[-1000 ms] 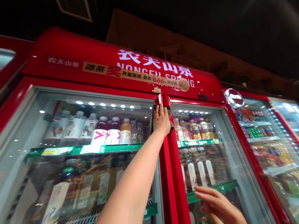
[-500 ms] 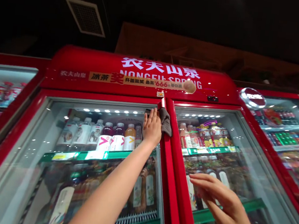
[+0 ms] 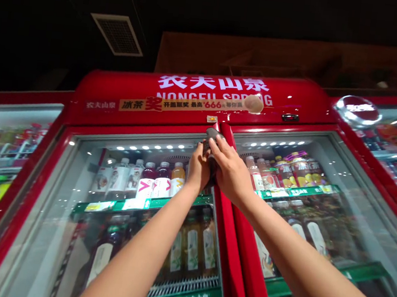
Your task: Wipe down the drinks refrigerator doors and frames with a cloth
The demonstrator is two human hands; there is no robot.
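Note:
High on the red drinks fridge, a dark grey cloth [image 3: 214, 134] is bunched at the top of the middle door edges. My left hand [image 3: 199, 168] is closed on it from the left, fingers bent. From the right, my right hand [image 3: 230, 171] grips the same cloth, its fingers fairly straight and lying over it. Part of the cloth is hidden between the two hands. Behind them are the left glass door [image 3: 78, 244] and the right glass door [image 3: 356, 231], both closed.
Bottles [image 3: 162, 179] stand on green-edged shelves behind the glass. A red sign panel [image 3: 289, 99] runs above the doors, with a small yellow-and-white sticker [image 3: 212, 119] over the middle. Other fridges flank this one. An air vent [image 3: 117, 35] is in the dark ceiling.
My right hand has risen from in front of the right door to the cloth. My left hand has turned and its fingers have bent round the cloth. The view has shifted slightly.

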